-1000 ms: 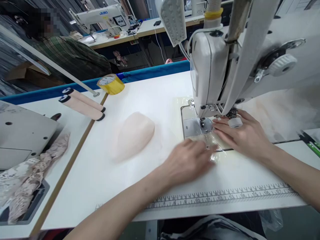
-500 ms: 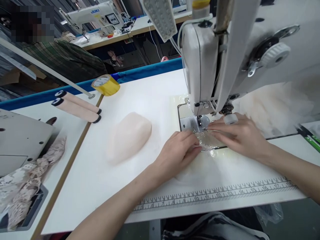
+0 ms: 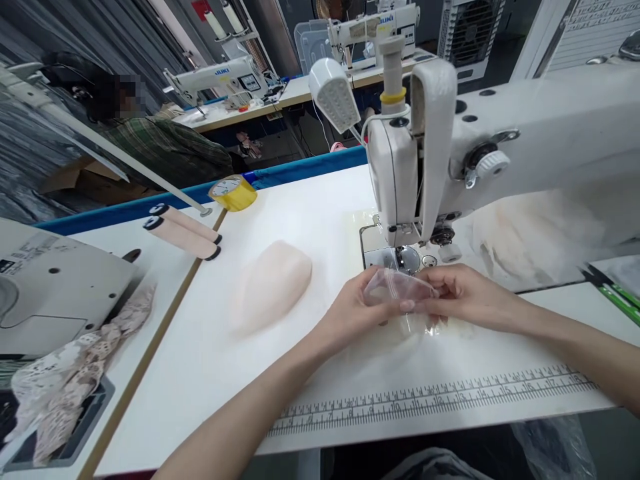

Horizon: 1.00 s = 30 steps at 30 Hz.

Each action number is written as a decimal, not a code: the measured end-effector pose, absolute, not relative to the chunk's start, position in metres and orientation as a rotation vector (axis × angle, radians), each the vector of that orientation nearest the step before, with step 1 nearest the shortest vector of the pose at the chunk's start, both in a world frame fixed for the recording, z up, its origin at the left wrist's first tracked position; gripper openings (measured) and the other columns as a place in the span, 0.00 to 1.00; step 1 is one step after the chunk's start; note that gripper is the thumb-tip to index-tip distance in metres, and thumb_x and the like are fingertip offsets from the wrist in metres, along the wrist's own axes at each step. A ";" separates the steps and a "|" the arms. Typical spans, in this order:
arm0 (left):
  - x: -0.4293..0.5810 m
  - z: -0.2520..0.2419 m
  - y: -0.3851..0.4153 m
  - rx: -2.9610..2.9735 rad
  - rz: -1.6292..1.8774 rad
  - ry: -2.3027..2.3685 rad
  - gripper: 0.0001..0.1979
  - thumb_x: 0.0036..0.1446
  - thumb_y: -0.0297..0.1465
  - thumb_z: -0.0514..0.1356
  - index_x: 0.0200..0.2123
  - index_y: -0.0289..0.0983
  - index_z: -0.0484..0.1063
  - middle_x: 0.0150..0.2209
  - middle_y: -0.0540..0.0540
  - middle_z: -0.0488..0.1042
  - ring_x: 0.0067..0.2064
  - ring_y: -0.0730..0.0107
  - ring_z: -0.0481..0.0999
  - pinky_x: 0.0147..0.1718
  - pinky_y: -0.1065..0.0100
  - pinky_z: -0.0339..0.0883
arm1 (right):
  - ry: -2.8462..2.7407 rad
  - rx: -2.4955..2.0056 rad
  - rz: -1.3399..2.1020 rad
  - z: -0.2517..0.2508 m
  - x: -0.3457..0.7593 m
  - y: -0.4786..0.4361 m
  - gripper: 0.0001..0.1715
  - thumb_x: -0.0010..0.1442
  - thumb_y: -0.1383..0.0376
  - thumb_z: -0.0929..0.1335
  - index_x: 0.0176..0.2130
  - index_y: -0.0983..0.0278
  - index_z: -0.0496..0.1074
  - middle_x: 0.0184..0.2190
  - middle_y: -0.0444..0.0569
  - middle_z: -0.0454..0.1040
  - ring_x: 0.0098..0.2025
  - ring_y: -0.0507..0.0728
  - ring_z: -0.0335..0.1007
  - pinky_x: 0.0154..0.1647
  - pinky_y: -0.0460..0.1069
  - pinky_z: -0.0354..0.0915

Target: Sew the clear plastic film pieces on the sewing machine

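A small piece of sheer, pale mesh fabric [image 3: 397, 285] is stretched between my hands, with a seam line running across it. My left hand [image 3: 357, 303] pinches its left side, thumb on top. On the right edge, the fingers of my right hand [image 3: 453, 293] are closed around the cloth. Both hands are just in front of the sewing machine's needle plate [image 3: 383, 259], below the white machine head [image 3: 400, 180]. To the left, a beige sheer fabric piece, shaped like a cup [image 3: 277, 283], lies on the white table [image 3: 210, 373].
Two thread cones [image 3: 183, 237] and a yellow tape roll [image 3: 234, 193] lie at the back left. Lace [image 3: 95, 360] hangs over a grey tray at the far left. Piled mesh [image 3: 530, 233] and green-handled snips [image 3: 615, 300] are on the right. Another person [image 3: 165, 143] sits beyond the blue edge.
My hands have lifted the mesh off the needle plate area and now hold it up, closer together. The camera view has tilted up, showing more of the room behind.
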<state>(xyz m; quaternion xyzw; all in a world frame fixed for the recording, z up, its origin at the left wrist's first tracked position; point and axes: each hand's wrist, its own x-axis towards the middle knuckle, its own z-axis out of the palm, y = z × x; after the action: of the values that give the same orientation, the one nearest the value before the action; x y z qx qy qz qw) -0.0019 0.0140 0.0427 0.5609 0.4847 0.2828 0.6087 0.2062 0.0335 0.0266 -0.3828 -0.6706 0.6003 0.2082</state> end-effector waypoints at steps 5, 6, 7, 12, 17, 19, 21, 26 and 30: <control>0.000 0.037 0.014 1.318 0.654 1.156 0.10 0.56 0.36 0.59 0.35 0.34 0.69 0.29 0.49 0.68 0.28 0.76 0.66 0.27 0.73 0.62 | -1.801 -1.132 1.543 0.023 0.204 0.032 0.14 0.55 0.59 0.71 0.40 0.62 0.69 0.23 0.41 0.70 0.26 0.53 0.67 0.27 0.47 0.62; 0.000 0.036 0.015 1.307 0.641 1.151 0.08 0.56 0.34 0.58 0.35 0.34 0.70 0.29 0.49 0.68 0.28 0.77 0.65 0.27 0.73 0.61 | -1.805 -1.145 1.515 0.022 0.205 0.033 0.12 0.55 0.60 0.70 0.40 0.62 0.68 0.20 0.39 0.68 0.25 0.53 0.67 0.27 0.47 0.62; 0.000 0.036 0.015 1.296 0.633 1.150 0.07 0.56 0.32 0.57 0.35 0.35 0.70 0.29 0.49 0.68 0.27 0.78 0.65 0.27 0.74 0.60 | -1.816 -1.153 1.485 0.021 0.206 0.034 0.11 0.55 0.63 0.69 0.40 0.62 0.68 0.19 0.38 0.66 0.24 0.53 0.66 0.26 0.47 0.61; 0.001 0.040 0.013 1.287 0.687 1.185 0.06 0.52 0.26 0.54 0.33 0.35 0.68 0.26 0.51 0.67 0.26 0.77 0.65 0.27 0.73 0.60 | -1.843 -1.201 1.317 0.019 0.210 0.038 0.13 0.51 0.70 0.68 0.39 0.62 0.69 0.28 0.44 0.73 0.31 0.56 0.72 0.27 0.46 0.64; 0.001 0.042 0.011 1.386 0.679 1.127 0.05 0.53 0.30 0.59 0.33 0.36 0.65 0.30 0.51 0.65 0.29 0.77 0.64 0.28 0.74 0.59 | -1.697 -1.172 1.372 0.021 0.205 0.033 0.08 0.52 0.64 0.71 0.35 0.63 0.71 0.31 0.46 0.75 0.29 0.54 0.73 0.30 0.48 0.68; 0.002 0.039 0.010 1.428 0.673 1.114 0.12 0.52 0.35 0.63 0.34 0.37 0.65 0.27 0.53 0.63 0.27 0.78 0.61 0.24 0.75 0.56 | -1.678 -1.153 1.432 0.021 0.202 0.030 0.09 0.53 0.62 0.71 0.35 0.63 0.71 0.27 0.44 0.74 0.24 0.53 0.71 0.27 0.47 0.68; 0.002 0.035 0.009 1.509 0.700 1.175 0.13 0.53 0.39 0.63 0.35 0.37 0.66 0.24 0.55 0.61 0.24 0.79 0.59 0.22 0.75 0.53 | -1.662 -1.125 1.480 0.021 0.200 0.026 0.11 0.54 0.60 0.72 0.36 0.63 0.71 0.25 0.43 0.74 0.21 0.52 0.69 0.24 0.47 0.66; 0.004 0.028 0.006 1.760 0.786 1.295 0.09 0.60 0.36 0.58 0.38 0.39 0.74 0.26 0.52 0.71 0.23 0.78 0.64 0.24 0.74 0.59 | -1.646 -1.105 1.466 0.020 0.197 0.023 0.12 0.56 0.58 0.71 0.37 0.62 0.70 0.26 0.43 0.75 0.19 0.51 0.69 0.23 0.47 0.66; 0.004 0.026 0.005 1.802 0.799 1.279 0.09 0.61 0.33 0.57 0.39 0.41 0.77 0.29 0.50 0.77 0.25 0.75 0.71 0.26 0.73 0.64 | -1.676 -1.106 1.434 0.018 0.197 0.024 0.10 0.57 0.62 0.71 0.39 0.61 0.69 0.30 0.44 0.76 0.23 0.53 0.72 0.25 0.48 0.69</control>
<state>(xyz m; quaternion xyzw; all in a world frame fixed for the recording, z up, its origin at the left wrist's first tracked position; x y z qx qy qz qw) 0.0037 0.0049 0.0260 0.7076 0.5022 0.3136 0.3856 0.1968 0.0240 0.0185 -0.4229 -0.6411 0.5485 0.3307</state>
